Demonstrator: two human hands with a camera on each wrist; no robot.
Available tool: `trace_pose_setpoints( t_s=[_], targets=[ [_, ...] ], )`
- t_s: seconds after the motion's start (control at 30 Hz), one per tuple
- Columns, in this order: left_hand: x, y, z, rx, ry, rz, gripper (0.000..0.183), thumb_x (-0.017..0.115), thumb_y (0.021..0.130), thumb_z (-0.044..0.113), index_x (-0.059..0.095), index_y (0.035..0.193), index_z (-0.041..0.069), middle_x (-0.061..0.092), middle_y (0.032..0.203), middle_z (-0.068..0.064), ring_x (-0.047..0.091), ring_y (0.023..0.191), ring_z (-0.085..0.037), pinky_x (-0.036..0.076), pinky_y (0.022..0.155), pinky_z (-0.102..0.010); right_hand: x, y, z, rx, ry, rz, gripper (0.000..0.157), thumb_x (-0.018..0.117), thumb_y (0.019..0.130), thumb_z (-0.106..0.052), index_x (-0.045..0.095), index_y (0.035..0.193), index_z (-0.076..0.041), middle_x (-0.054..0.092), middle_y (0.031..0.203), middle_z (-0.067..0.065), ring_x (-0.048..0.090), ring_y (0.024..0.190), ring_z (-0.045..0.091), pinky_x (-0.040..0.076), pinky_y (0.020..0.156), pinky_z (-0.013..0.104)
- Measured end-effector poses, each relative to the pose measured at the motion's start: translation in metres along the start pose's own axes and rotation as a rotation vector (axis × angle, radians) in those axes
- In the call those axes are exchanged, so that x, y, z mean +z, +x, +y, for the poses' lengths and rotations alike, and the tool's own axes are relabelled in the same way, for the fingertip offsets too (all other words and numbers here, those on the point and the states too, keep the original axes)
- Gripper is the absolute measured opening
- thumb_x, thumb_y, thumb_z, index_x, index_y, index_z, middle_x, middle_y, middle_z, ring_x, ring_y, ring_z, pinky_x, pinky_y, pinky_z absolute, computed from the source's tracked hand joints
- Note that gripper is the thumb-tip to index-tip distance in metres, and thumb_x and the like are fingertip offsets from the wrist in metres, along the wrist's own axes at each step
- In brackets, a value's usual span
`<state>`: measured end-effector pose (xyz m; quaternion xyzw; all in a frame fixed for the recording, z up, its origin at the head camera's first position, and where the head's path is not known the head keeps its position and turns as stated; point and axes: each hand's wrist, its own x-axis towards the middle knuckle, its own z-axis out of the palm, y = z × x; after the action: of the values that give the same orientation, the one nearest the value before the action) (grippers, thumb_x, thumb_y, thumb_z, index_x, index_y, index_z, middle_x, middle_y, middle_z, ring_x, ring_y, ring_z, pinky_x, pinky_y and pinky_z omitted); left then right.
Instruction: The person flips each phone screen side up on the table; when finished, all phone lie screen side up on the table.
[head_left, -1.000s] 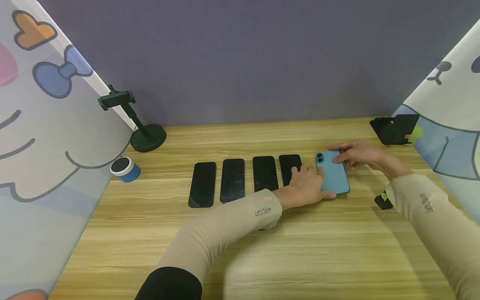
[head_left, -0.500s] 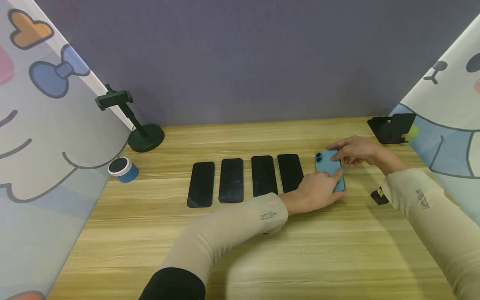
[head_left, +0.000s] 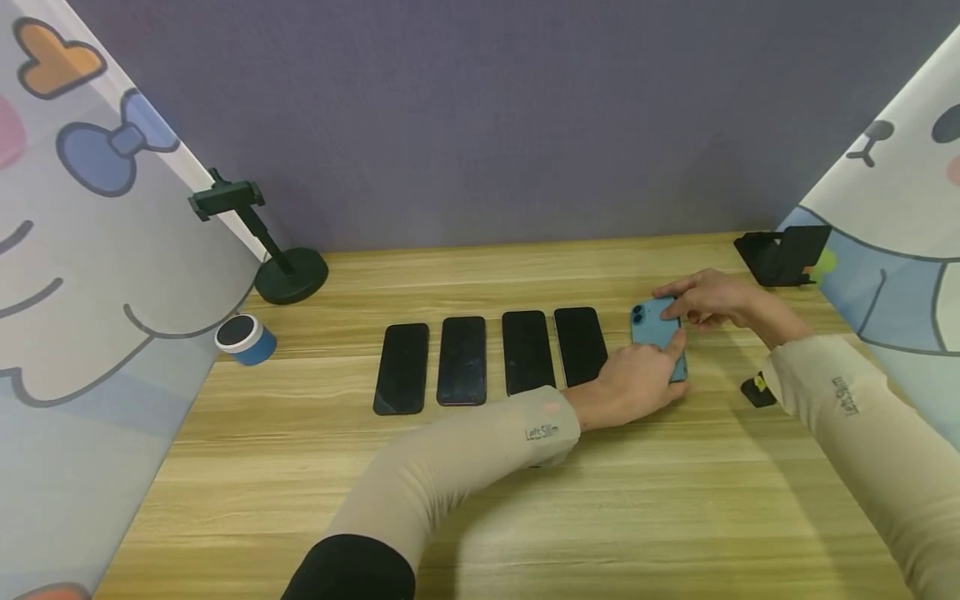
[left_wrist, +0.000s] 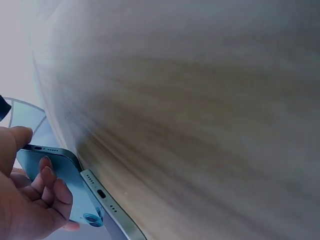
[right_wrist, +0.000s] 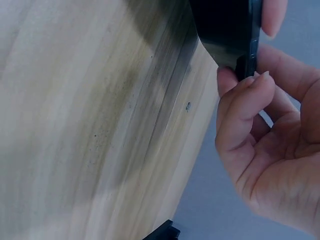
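A light blue smartphone (head_left: 651, 327) is at the right end of a row, its back and camera lenses facing up. My left hand (head_left: 636, 383) holds its near end, thumb at the bottom edge and fingers against the back. My right hand (head_left: 712, 300) pinches its far right edge. In the right wrist view, the phone's dark front (right_wrist: 225, 25) shows above the wood beside my curled fingers (right_wrist: 245, 107). The left wrist view has the phone's blue back (left_wrist: 75, 190) tilted beside another phone's pale edge (left_wrist: 112, 205).
Several black-screened phones (head_left: 462, 360) lie to the left, one partly behind my left hand. A dark green stand (head_left: 294, 276) and a blue tub (head_left: 257, 343) are at left. At right are a black folding stand (head_left: 787, 256) and a small black-and-yellow item (head_left: 757, 392).
My left hand has shifted right, from the phone's left edge onto its back and near end. The right hand keeps its place at the far right edge.
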<state>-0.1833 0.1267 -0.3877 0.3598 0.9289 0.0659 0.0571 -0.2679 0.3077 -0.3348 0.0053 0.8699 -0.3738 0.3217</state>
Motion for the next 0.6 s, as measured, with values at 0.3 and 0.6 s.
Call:
trace_pose_setpoints(
  t_s=[0.3,0.6],
  targets=[
    [0.003,-0.005,-0.004,0.036,-0.055,0.032,0.077,0.047,0.103,0.053,0.017,0.162,0.014,0.064,0.079,0.009,0.055,0.055,-0.001,0.044,0.051,-0.016,0.011,0.0,0.034,-0.147,0.169,0.033,0.071,0.059,0.102,-0.034,0.026,0.16,-0.01,0.059,0.086,-0.006,0.055,0.074,0.011,0.052,0.065,0.032],
    [0.003,-0.009,-0.008,0.038,-0.071,0.065,0.072,0.047,0.104,0.045,0.018,0.162,0.013,0.053,0.07,0.011,0.046,0.051,-0.001,0.035,0.046,-0.015,0.02,0.005,0.05,-0.294,0.505,-0.02,0.048,0.054,0.105,-0.02,0.046,0.15,-0.034,0.065,0.086,-0.006,0.06,0.075,0.009,0.051,0.061,0.028]
  ],
)
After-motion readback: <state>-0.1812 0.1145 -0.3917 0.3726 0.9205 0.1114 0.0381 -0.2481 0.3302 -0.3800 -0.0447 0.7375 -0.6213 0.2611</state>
